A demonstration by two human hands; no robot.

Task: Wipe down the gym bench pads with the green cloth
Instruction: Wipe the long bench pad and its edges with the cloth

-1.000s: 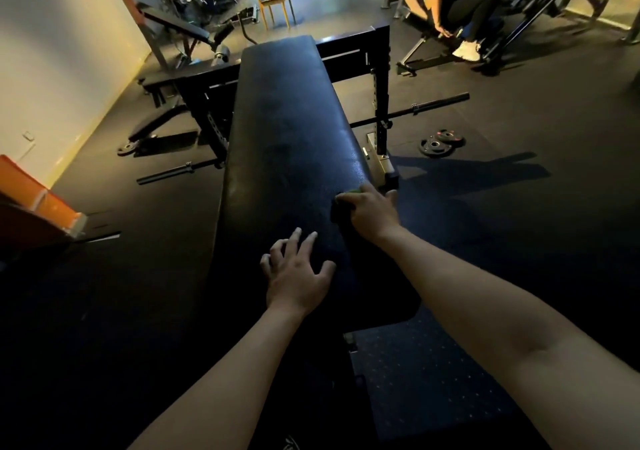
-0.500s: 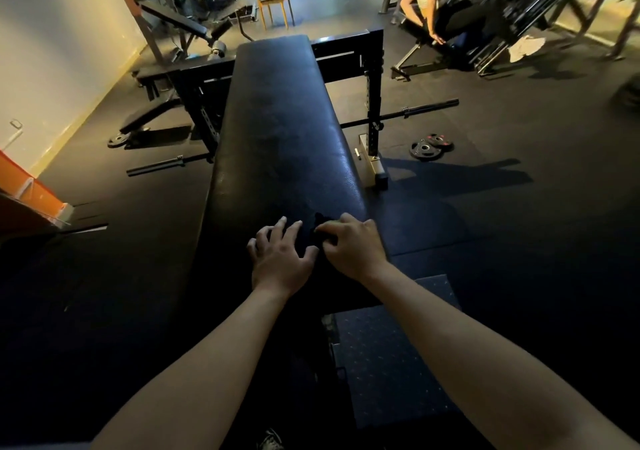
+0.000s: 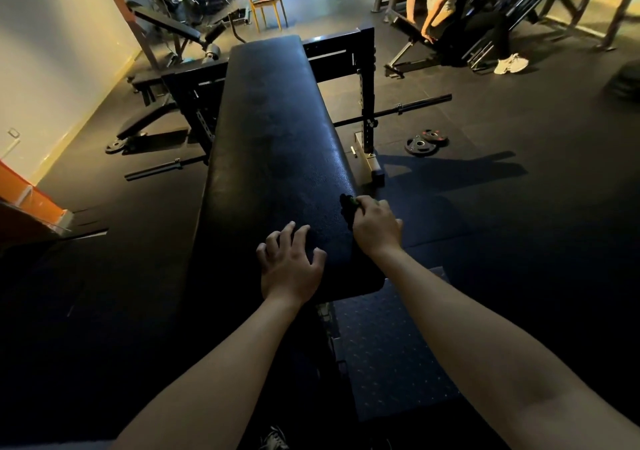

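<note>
A long black bench pad runs away from me down the middle of the head view. My right hand grips the green cloth at the pad's right edge near its close end; the cloth looks dark, with only a small green patch showing past my fingers. My left hand rests on the pad's near end with its fingers spread and bent, holding nothing. The two hands are a short gap apart.
A black rack with a barbell stands behind the pad. Weight plates lie on the floor to the right. Another bench and a yellow chair are at the back left. A person sits at the back right.
My right hand has slid the cloth from beside my left hand out to the pad's right edge. The left hand stayed on the near end of the pad.
</note>
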